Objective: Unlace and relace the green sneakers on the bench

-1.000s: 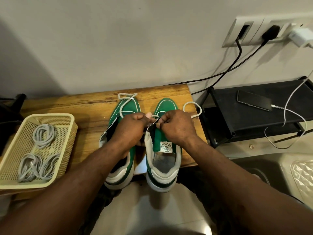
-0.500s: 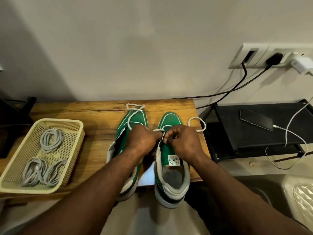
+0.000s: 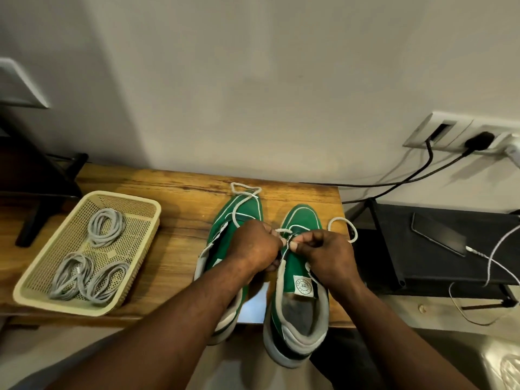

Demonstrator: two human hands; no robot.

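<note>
Two green sneakers stand side by side on the wooden bench (image 3: 180, 220), toes toward the wall, heels over the front edge. My left hand (image 3: 253, 249) lies over the left sneaker (image 3: 242, 209) and pinches the white lace at the eyelets of the right sneaker (image 3: 298, 280). My right hand (image 3: 326, 254) pinches the same lace (image 3: 284, 231) from the other side, fingertips almost meeting. A loop of that lace (image 3: 344, 225) trails off to the right. The left sneaker's white lace (image 3: 244, 190) lies looped past its toe.
A cream plastic basket (image 3: 135, 266) with three coils of grey laces sits on the bench at the left. A black rack (image 3: 394, 243) with a phone (image 3: 439, 236) on a white cable stands to the right. Black cables run to the wall socket (image 3: 461, 135).
The view has tilted upward, so the bench and shoes sit lower in frame. Both hands stay at the right sneaker's eyelets, working the lace; the fingertips have closed in on each other.
</note>
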